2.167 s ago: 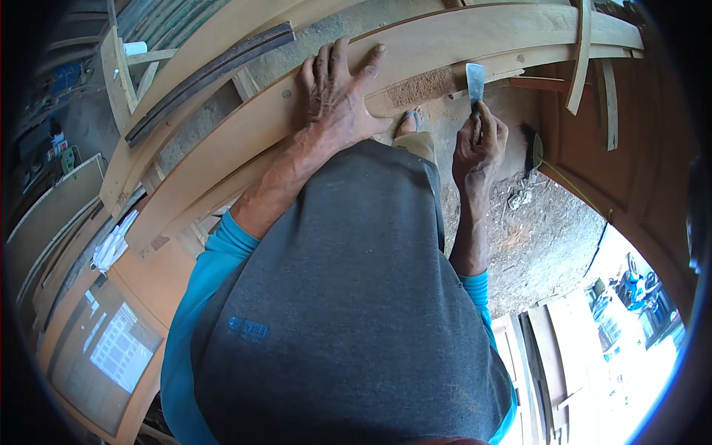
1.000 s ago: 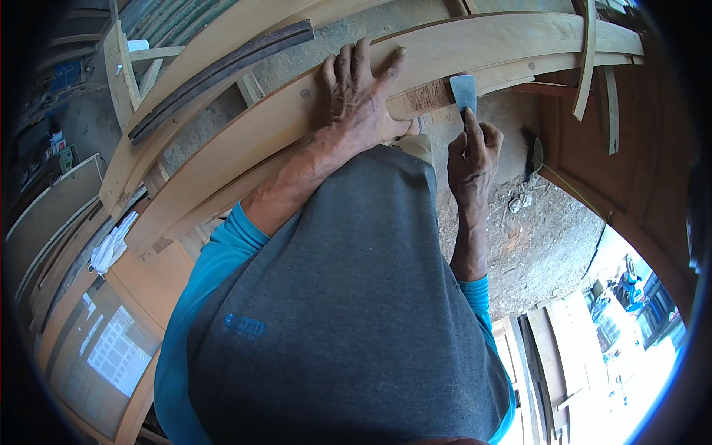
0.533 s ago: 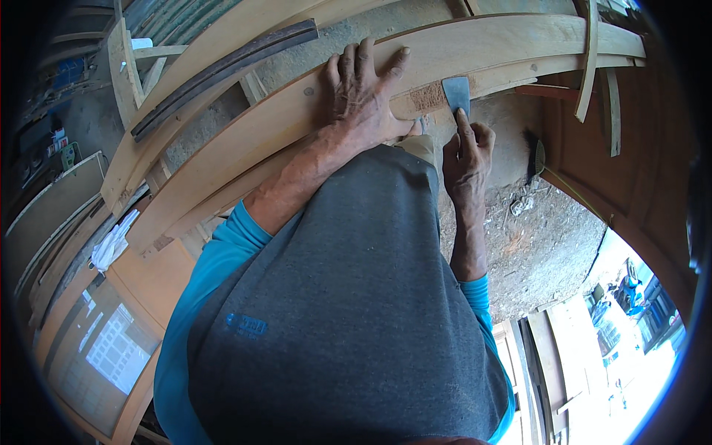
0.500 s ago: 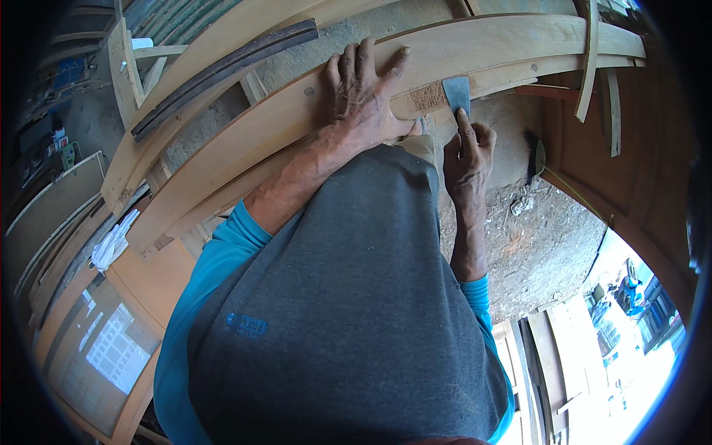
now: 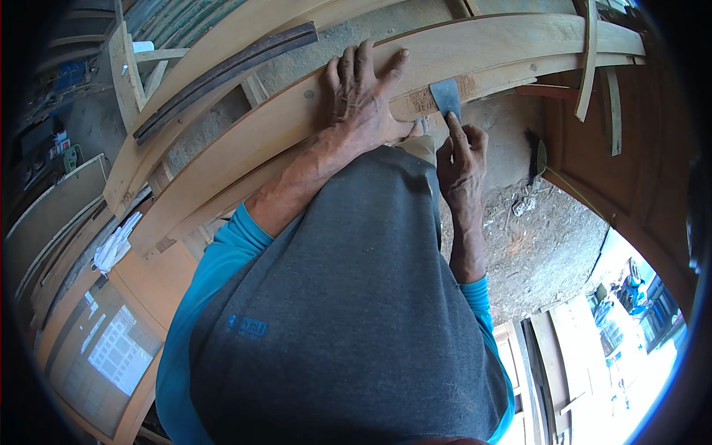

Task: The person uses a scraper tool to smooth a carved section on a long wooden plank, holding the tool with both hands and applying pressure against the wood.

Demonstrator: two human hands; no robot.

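The left hand (image 5: pixel 363 96) lies flat with fingers spread on a long curved wooden beam (image 5: pixel 519 37), pressing it down, while the right hand (image 5: pixel 461 167) grips a small metal scraper (image 5: pixel 445 98) whose blade rests against a rough brownish patch (image 5: pixel 423 100) on the beam's edge, just right of the left thumb. The person's grey shirt (image 5: pixel 348 311) fills the lower middle and hides whatever lies below the beam there. A dark curved strip (image 5: pixel 222 74) lies on another plank up left, a white rag (image 5: pixel 115 245) lies at the left, and dusty ground (image 5: pixel 549 237) shows on the right.
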